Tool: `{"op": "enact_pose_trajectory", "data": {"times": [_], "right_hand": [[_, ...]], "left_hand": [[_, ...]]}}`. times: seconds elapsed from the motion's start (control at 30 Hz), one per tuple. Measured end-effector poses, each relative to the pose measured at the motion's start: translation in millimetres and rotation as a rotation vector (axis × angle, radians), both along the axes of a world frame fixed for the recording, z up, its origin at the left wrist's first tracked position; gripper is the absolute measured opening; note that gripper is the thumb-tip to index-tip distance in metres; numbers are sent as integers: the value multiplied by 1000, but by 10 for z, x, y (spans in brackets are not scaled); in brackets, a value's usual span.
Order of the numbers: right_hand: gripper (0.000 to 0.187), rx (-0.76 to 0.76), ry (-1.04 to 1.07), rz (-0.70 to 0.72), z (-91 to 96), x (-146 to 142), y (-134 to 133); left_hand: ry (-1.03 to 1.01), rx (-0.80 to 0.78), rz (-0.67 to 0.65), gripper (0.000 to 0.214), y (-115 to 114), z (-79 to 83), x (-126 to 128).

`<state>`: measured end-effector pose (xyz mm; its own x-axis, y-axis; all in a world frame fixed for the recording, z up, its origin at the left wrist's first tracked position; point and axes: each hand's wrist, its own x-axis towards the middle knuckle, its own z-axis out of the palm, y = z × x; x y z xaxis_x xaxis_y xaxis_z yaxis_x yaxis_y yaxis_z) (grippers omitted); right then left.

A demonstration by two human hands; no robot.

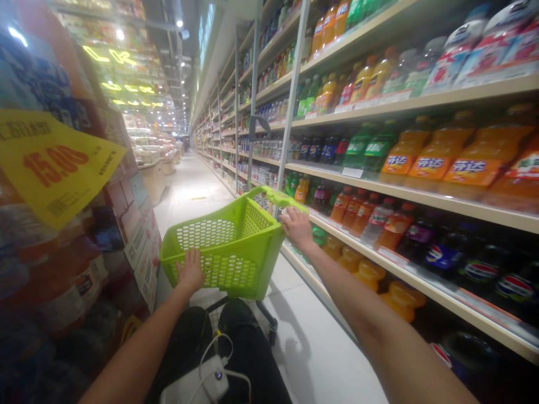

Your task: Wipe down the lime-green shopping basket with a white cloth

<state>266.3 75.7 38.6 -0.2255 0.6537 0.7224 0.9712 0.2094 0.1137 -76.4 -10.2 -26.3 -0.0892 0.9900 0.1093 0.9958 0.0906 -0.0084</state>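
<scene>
A lime-green perforated shopping basket [227,247] stands tilted in front of me in a store aisle, nothing visible inside it. My left hand [190,270] grips the basket's near left rim, fingers curled over the edge. My right hand [297,227] is closed around the basket's green handle [273,197] at its right end, close to the drink shelves.
Shelves of soft-drink bottles [425,163] run along the right side. A product display with a yellow price sign [54,163] stands close on the left. The pale tiled aisle floor [197,179] stretches ahead. A white device with cables [202,381] rests on my lap.
</scene>
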Motion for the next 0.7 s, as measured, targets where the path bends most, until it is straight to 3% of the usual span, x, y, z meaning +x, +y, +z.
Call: {"op": "enact_pose_trajectory", "data": {"times": [0.13,0.23,0.37,0.43,0.6,0.7], "right_hand": [[33,-40,-30,89,-157,-274,-47],[32,-56,-52,104,-125,-240,-44],[32,-36,51,-22,-10,-71,19],[32,-29,96,-55,-33,-124,41],[30,-101,-35,160,-304,-571,-1],[31,-125,-100,227,-369,-640,-16]], "left_hand": [[5,-23,2,73,-7,37,-6],[7,-39,-13,72,-11,62,-34],[5,-42,-23,74,-5,67,-5],[-6,-47,-21,76,-3,72,43],[-26,-70,-34,79,-11,103,117],[-26,-55,-29,76,-21,98,79]]}}
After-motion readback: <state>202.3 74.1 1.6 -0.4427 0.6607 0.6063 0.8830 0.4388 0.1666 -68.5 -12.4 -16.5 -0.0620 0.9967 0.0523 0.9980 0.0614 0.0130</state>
